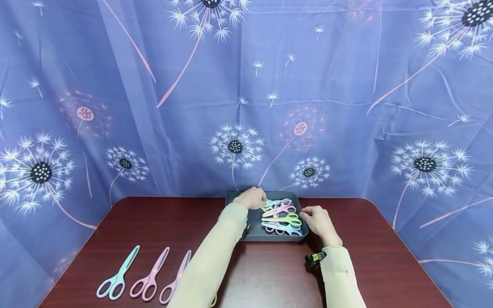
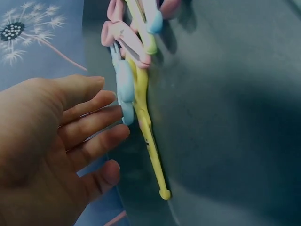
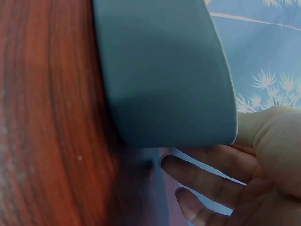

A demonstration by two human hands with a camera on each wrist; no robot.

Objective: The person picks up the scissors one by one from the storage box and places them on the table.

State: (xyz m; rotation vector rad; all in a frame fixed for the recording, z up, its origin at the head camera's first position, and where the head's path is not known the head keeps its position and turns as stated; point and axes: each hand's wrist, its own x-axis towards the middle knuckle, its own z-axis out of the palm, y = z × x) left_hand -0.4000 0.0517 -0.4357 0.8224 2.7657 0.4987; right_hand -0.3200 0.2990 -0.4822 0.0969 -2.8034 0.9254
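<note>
A dark grey tray [image 1: 254,232] stands at the back of the table, with several pastel scissors piled toward its right side. Among them are pink scissors [image 1: 284,207], yellow-green scissors [image 1: 288,219] and light blue scissors [image 1: 283,227]. My left hand [image 1: 252,198] is over the tray's back left part. In the left wrist view its fingers are loosely bent beside the handle of light blue scissors [image 2: 125,82], holding nothing visible; yellow scissors [image 2: 151,150] lie just beyond. My right hand [image 1: 319,220] grips the tray's right wall, thumb at the rim and fingers outside.
On the table's front left lie light blue scissors [image 1: 122,271], pink scissors [image 1: 155,270] and pinkish-purple scissors [image 1: 180,276] in a row. A yellow handle [image 1: 213,301] shows partly from behind the left sleeve. A blue dandelion-print curtain [image 1: 192,141] hangs right behind the table.
</note>
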